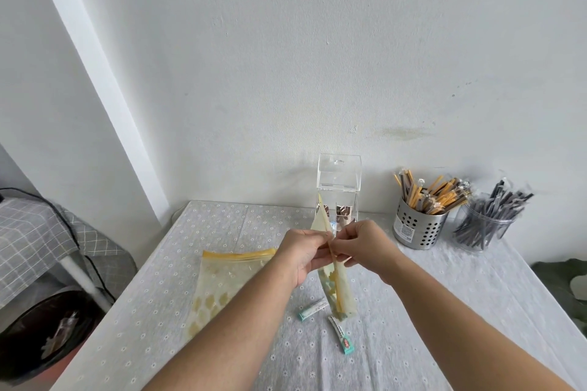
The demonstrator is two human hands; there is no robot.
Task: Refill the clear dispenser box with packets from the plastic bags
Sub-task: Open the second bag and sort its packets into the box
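The clear dispenser box (339, 181) stands at the back of the table against the wall, its lid raised, with a few brown packets in its lower part. In front of it both hands grip a yellowish zip bag (336, 286) held up edge-on, its lower corner touching the cloth. My left hand (301, 251) and my right hand (365, 244) pinch its yellow zip strip from either side. A second zip bag (222, 282) lies flat on the left, partly under my left forearm. Two teal-and-white packets (313, 310) (341, 334) lie on the cloth below the held bag.
A perforated metal cup (419, 225) with yellow and grey sticks and a clear cup (486, 225) of grey sticks stand at the back right. The table (158, 311) has a grey flowered cloth. A black bin (47, 333) sits on the floor at left.
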